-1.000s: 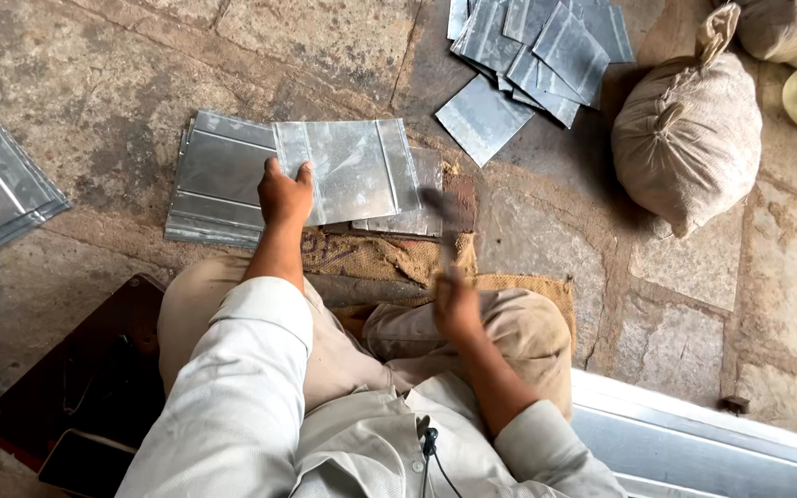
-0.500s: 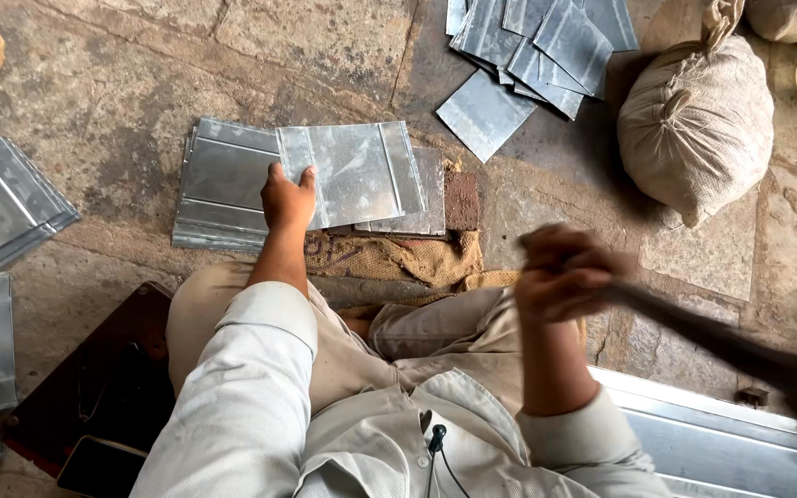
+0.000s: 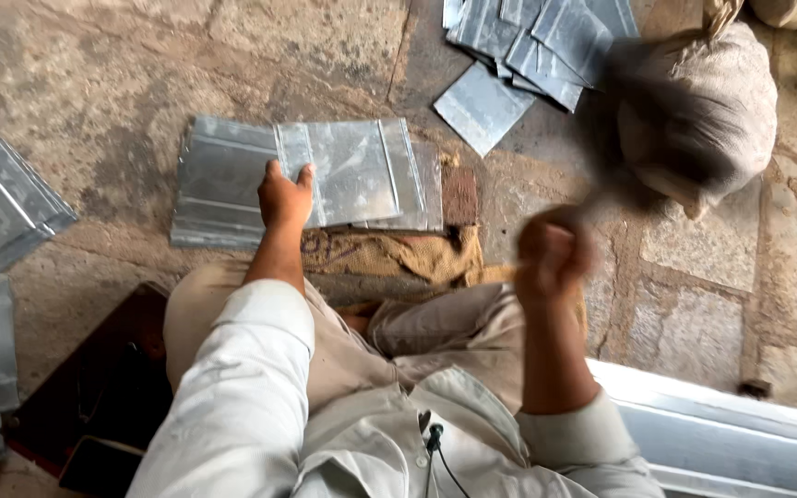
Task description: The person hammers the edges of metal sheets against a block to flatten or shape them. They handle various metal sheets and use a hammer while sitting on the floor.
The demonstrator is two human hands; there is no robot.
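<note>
My left hand (image 3: 285, 194) presses flat on a shiny folded metal sheet (image 3: 357, 171) that lies over a stack of similar sheets (image 3: 219, 180) on the stone floor. Raised to the right of the sheets, my right hand (image 3: 553, 254) is blurred by motion and grips the handle of a mallet. The mallet's dark head (image 3: 680, 124) shows only as a smear in front of a sack. A small brown block (image 3: 458, 195) sits at the right edge of the sheets, with a burlap cloth (image 3: 389, 254) just below them.
A loose pile of metal sheets (image 3: 537, 46) lies at the top. A tied sack (image 3: 740, 83) stands at the upper right. More sheets (image 3: 2, 207) lie at the left. A metal rail (image 3: 721, 433) runs along the lower right, and a dark board (image 3: 94, 387) sits at the lower left.
My right hand rose from my lap with the mallet, swung it back to the lower right, then brought it up and forward. My left hand stayed on the sheet.
</note>
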